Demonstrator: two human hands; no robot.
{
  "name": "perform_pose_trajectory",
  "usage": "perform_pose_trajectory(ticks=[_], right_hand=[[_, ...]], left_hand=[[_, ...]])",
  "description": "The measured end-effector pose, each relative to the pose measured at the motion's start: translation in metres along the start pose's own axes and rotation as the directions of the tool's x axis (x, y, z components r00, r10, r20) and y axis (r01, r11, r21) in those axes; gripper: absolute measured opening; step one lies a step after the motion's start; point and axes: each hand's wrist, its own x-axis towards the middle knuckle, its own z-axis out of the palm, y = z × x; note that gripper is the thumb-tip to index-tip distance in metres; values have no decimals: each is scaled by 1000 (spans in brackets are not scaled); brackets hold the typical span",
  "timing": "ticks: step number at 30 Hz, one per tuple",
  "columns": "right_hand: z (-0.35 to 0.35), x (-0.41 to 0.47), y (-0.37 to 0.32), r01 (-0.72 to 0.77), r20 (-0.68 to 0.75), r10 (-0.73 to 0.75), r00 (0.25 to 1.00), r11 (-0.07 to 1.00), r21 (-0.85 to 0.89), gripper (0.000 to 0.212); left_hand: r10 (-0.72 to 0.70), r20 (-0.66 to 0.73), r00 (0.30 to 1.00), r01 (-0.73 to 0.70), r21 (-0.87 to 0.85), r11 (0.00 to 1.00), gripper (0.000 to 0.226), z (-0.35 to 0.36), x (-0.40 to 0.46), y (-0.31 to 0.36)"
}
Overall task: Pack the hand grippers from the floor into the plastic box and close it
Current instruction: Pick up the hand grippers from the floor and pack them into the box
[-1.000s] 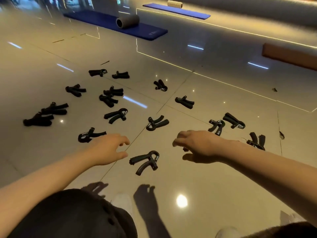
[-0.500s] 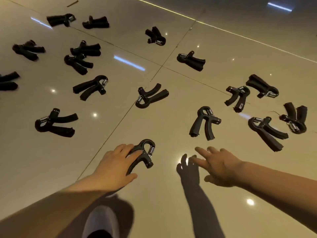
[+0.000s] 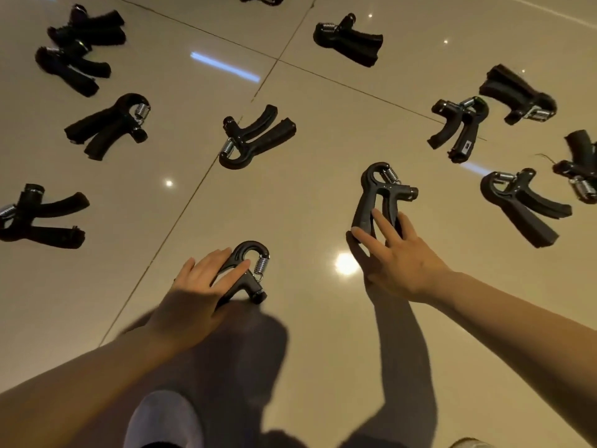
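Several black hand grippers with metal springs lie scattered on the glossy beige tile floor. My left hand (image 3: 197,286) is wrapped over the handles of the nearest hand gripper (image 3: 250,270), which still rests on the floor. My right hand (image 3: 395,253) has its fingers spread over the handle ends of a second hand gripper (image 3: 379,192), thumb against the left handle; it touches the floor too. Another hand gripper (image 3: 252,140) lies just beyond, on a tile seam. No plastic box is in view.
More hand grippers lie at left (image 3: 106,127) (image 3: 38,218), at right (image 3: 520,205) (image 3: 458,127) and farther back (image 3: 349,40). My shoe (image 3: 161,421) shows at the bottom edge. Dark tile seams (image 3: 181,221) cross the floor.
The camera has dropped closer to the floor. My right hand reached forward and landed on the second hand gripper's handles. My left hand has tightened over the nearest one.
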Motion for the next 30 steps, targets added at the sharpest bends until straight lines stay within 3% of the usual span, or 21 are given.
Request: perform_pose_trajectory(ticks=[5,9,15,21,30], right_hand=[[36,-47,-30,68,-88,-69,994,998,-10,82],[50,-84,-51,129,-155,-133,979,991,-33,69],[49,-81,-45,164,-159,-174,972,983,-78,60],[36,-67,-54,128,-210,-123,970,992,12,39],[34,-43,-61,36,-300,-16,954,997,62,41]], left_hand=[[-59,-40,997,58,-18,998,66,3,-6,18],[52,-24,998,-54,-58,997,83,19,-22,33],[15,-23,1000,-16,-15,1000,73,27,-40,29],[71,-132,989,-72,3,997,68,30,-32,35],[47,-104,993,-48,-5,999,55,32,-30,37]])
